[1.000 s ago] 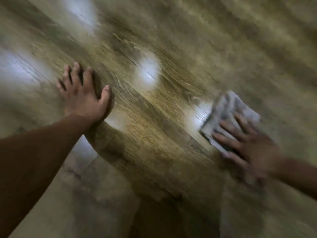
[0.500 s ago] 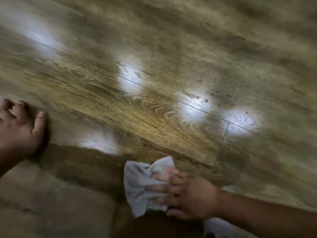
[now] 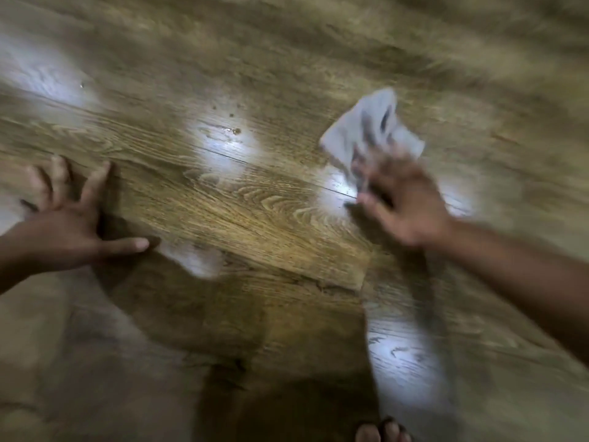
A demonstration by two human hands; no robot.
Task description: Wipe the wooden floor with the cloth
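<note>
Nearest the camera, toes [image 3: 382,432] are seen at the bottom edge. Further out, the left hand [image 3: 68,224] is spread flat and empty on the wooden floor [image 3: 242,199]. Beyond, on the right, the cloth [image 3: 369,126] is pressed to the boards under the blurred right hand [image 3: 404,199]; its grip cannot be made out. Dark specks [image 3: 234,122] lie left of the cloth, nearer the right hand, so a leftward sweep is judged likely.

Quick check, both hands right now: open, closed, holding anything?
Left hand: open, fingers spread flat on the wooden floor, holding nothing.
Right hand: on the cloth; grip blurred, cannot be told.
</note>
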